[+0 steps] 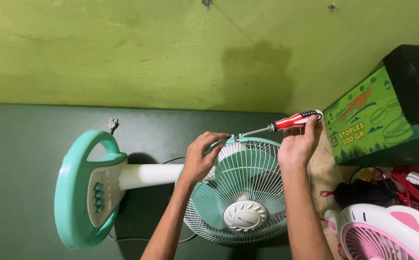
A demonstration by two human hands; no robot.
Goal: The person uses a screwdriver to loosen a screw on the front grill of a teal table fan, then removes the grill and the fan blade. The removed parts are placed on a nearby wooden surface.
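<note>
My right hand point(298, 142) is wrapping its fingers point(312, 126) around the red screwdriver point(286, 122), its tip touching the top rim of the fan's white grille point(248, 192). My left hand point(200, 156) is pinching that rim beside the tip. The mint fan is lying on the green counter point(21, 159), its round base point(81, 192) to the left; a pink fan point(383, 233) is sitting just right.

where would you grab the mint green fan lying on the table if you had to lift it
Probably by the loop handle at the top of the round mint-green plastic fan base, coming from the left. The opening there lets fingers wrap right through. The white wire grille is thin and looks flexible, and the left hand and the right hand, holding the red-handled screwdriver, crowd its rim.
</note>
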